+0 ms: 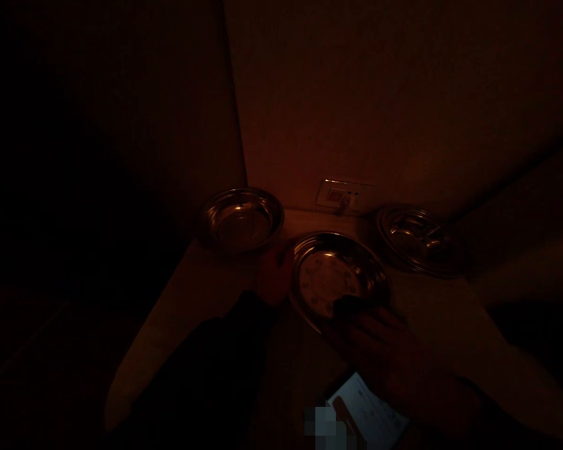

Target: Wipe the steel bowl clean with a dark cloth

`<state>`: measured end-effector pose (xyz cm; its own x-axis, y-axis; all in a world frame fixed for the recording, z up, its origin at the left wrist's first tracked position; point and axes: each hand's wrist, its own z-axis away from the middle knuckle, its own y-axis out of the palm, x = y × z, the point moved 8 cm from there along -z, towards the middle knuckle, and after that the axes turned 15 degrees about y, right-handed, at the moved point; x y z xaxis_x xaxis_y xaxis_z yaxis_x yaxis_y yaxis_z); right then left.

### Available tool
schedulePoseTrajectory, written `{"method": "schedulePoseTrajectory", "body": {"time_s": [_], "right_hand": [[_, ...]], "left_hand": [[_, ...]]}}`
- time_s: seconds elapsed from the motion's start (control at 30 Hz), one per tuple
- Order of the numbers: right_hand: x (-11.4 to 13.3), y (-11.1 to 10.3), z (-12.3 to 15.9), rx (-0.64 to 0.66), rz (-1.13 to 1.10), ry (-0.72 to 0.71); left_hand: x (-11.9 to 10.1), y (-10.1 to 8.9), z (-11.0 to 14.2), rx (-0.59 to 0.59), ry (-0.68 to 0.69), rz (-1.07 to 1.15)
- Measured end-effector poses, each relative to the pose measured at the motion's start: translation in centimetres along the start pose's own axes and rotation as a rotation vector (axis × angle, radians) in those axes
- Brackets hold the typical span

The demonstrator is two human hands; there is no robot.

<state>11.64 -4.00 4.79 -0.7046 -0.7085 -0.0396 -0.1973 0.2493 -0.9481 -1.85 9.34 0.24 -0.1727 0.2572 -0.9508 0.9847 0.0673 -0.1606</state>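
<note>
The scene is very dark. A round steel plate (333,275) is tilted up in the middle of a pale surface (178,312). My left hand (273,275) grips its left rim, fingers closed on the edge. My right hand (380,350) reaches to the plate's lower right rim, pressing a dark wad (349,307), perhaps a cloth or scrubber, against it. Its fingers look curled round that dark thing.
A steel bowl (241,219) sits at the back left by the wall corner. A steel dish (417,240) with something inside stands at the back right. A wall socket (343,195) is behind the plate. A lit phone screen (368,415) glows near the bottom edge.
</note>
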Motion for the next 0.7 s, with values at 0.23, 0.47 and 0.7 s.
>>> {"method": "schedulePoseTrajectory", "body": {"time_s": [0.23, 0.47, 0.7], "right_hand": [[1.9, 0.2, -3.2, -0.034, 0.02, 0.093], [-1.3, -0.4, 1.6, -0.024, -0.011, 0.001], [1.5, 0.0, -2.1, -0.022, -0.018, 0.036]], "left_hand": [[0.1, 0.0, -0.2, 0.011, -0.005, 0.02], [0.1, 0.1, -0.1, 0.012, -0.027, 0.048], [0.4, 0.2, -0.1, 0.001, -0.055, 0.068]]}}
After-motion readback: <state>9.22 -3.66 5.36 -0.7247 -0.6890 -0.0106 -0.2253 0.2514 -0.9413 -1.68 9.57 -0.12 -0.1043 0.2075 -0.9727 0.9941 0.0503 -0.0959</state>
